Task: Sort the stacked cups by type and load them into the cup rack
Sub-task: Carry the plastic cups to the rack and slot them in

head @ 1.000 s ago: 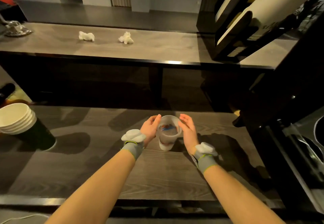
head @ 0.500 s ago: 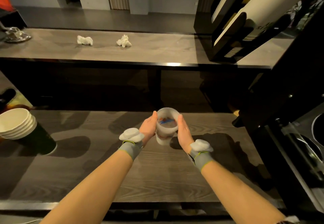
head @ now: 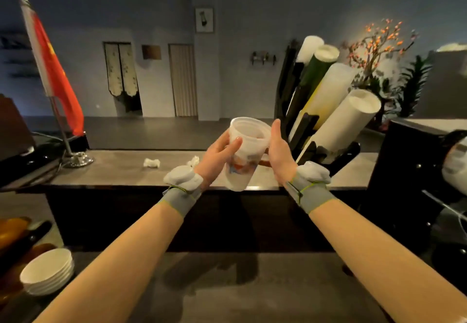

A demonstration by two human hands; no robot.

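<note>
Cup stack of frosted plastic sits up in the air between both hands, mouth tilted up and away, w/ a printed band low on its wall. Left hand wraps it from one side, fingers pressed on the wall; right hand lies flat against the other side, its fingers straight, more bracing than clasping. How many cups are nested here can't be told.

Cup rack stands just beyond the right fingers, on the far surface, its slanted tubes already holding white and green stacks.

To do this step well, imo: keep squeeze light, since thin plastic likely buckles; match the type to a tube first; angle the stack along the tube's slant and slide, don't drop. Crumpled tissues beyond the left fingers are no obstacle.
</note>
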